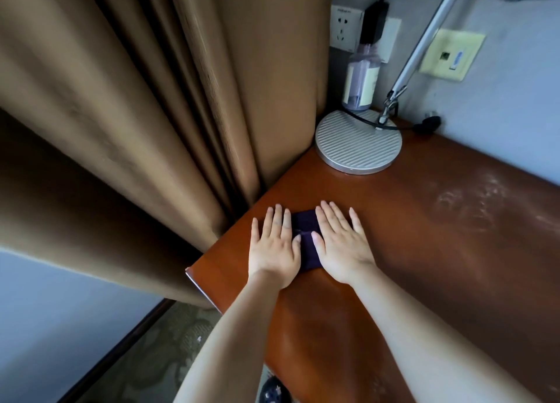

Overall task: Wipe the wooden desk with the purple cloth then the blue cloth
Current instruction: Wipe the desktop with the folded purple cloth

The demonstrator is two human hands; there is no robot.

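Note:
A dark purple cloth (306, 239) lies folded on the wooden desk (424, 251), near the desk's left edge. My left hand (274, 248) lies flat with straight fingers on the cloth's left side. On its right side my right hand (342, 245) presses down flat, fingers spread. Most of the cloth is hidden under the two palms; only a strip between them shows. No blue cloth is in view.
A round grey lamp base (357, 145) with a slanted metal arm stands at the desk's far corner, a clear bottle (360, 78) behind it by the wall sockets. Brown curtains (136, 114) hang against the desk's left edge. Dusty smears (472, 199) mark the desk at right.

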